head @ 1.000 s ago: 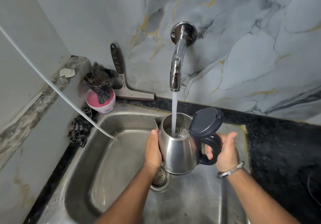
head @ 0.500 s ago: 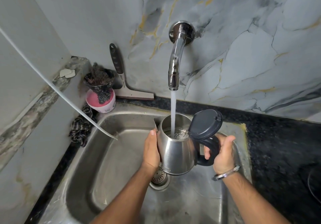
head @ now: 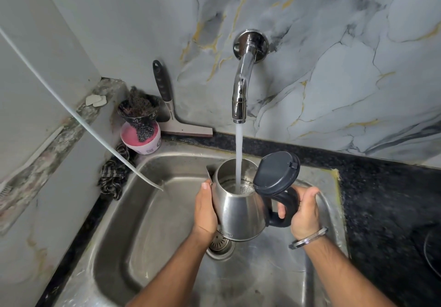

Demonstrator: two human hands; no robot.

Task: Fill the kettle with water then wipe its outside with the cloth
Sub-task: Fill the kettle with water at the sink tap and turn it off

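A grey marble-patterned wall with gold veins backs a steel sink (head: 133, 223) set into a dark speckled table (head: 381, 206). A chrome tap (head: 241, 92) juts from the wall, and its stream of water (head: 239, 156) falls straight into the open mouth of the steel kettle (head: 238, 213), which is held over the middle of the basin, just above the drain (head: 220, 243). The kettle's dark lid (head: 276, 173) stands flipped up on the right, above the black handle (head: 285, 209). The left hand (head: 205, 209) lies flat with its palm pressed against the kettle's left side, thumb up by the rim. The right hand (head: 304, 212) is curled around the handle, fingers closed through its loop, with a metal bangle (head: 307, 237) on the wrist. At the sink's far left corner, a checked cloth (head: 113, 178) lies crumpled on the rim, near a pink cup (head: 142, 139) topped with a dark scrubber (head: 139, 106), and a squeegee (head: 171, 111) leans on the wall.
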